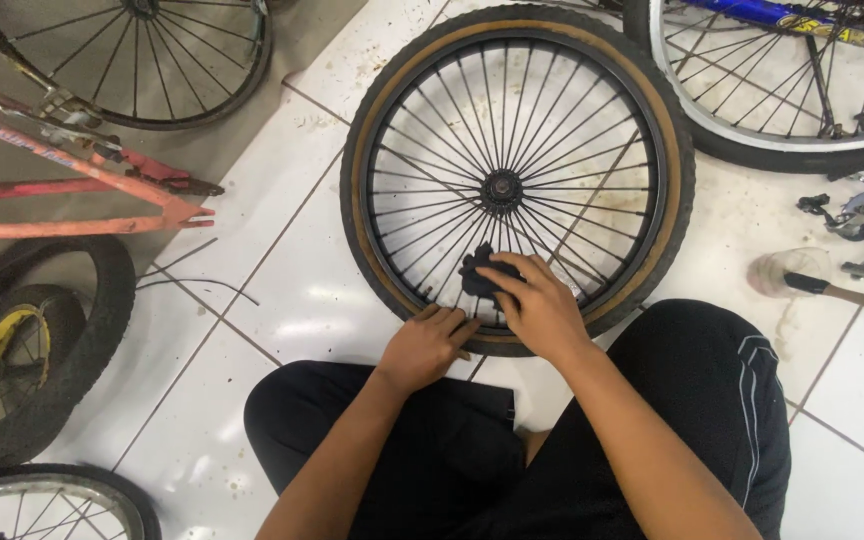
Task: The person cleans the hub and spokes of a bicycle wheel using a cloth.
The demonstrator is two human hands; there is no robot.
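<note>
Wheel (pixel 517 180) lies on floor (pixel 292 290); frame (pixel 72 180) left, probably mallet (pixel 832 285) right.

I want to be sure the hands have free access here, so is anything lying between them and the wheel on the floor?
Nothing visible does. The left hand rests directly on the near edge of the tan-walled wheel. The right hand presses a dark cloth against the spokes; only that cloth lies between its fingers and the wheel.
</note>
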